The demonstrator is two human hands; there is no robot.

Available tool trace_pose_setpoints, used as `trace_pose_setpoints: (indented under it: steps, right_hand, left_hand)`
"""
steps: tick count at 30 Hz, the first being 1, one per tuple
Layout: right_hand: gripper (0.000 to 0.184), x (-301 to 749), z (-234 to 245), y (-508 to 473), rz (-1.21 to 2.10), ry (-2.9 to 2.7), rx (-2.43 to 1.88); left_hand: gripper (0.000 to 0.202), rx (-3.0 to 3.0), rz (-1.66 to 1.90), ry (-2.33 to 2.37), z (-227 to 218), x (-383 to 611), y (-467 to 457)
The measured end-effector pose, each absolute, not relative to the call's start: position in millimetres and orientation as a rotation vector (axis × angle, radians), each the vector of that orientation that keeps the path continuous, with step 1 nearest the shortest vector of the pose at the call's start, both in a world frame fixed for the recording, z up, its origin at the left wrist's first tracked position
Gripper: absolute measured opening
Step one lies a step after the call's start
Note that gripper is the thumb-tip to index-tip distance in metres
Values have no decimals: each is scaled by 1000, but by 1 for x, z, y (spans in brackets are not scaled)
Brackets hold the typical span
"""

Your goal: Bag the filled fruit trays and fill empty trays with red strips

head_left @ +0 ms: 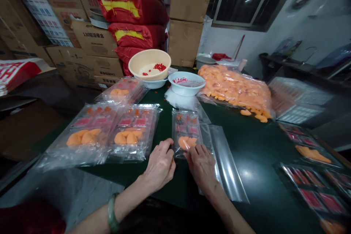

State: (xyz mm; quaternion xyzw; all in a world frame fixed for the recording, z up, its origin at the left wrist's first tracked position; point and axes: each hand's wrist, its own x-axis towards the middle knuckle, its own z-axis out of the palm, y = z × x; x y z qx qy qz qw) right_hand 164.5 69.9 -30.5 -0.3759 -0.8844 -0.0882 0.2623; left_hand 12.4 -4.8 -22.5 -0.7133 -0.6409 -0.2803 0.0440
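Note:
A small clear tray [186, 129] holding orange pieces and red squares lies on the dark green table [255, 146], partly inside a clear plastic bag [227, 161]. My left hand [160, 164] rests at the tray's near left corner with its fingers curled against the edge. My right hand [201, 164] lies at the near right corner, fingers pressed on the tray and bag. A green bangle [111, 215] is on my left wrist.
Bagged filled trays [131, 131] lie stacked to the left. A beige bowl [149, 64] with red bits and a white bowl [186, 82] stand behind. A big bag of orange pieces [236, 87] lies at the back right. More trays [312, 153] sit right; cartons and red sacks [128, 7] behind.

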Motion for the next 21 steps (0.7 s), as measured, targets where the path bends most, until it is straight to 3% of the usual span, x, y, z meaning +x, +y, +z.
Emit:
trace_pose_setpoints:
  steps: [5, 8, 12, 16, 21]
  right_hand:
    - [22, 156, -38, 70, -252, -2374, -987]
    - [21, 154, -37, 68, -282, -2359, -953]
    - [25, 160, -30, 64, -324, -2300, -910]
    - [25, 166, -27, 62, -343, -2304, -854]
    - [28, 168, -26, 52, -340, -2308, -817]
  left_hand:
    - [12, -2172, -955, -2108, -29, 15, -5]
    - [13, -2210, -1215, -2240, -26, 15, -13]
    - [8, -1961, -2105, -2554, -15, 14, -26]
    - [29, -844, -3170, -2764, -6, 26, -14]
    - [31, -423, -3543, -2691, -13, 50, 22]
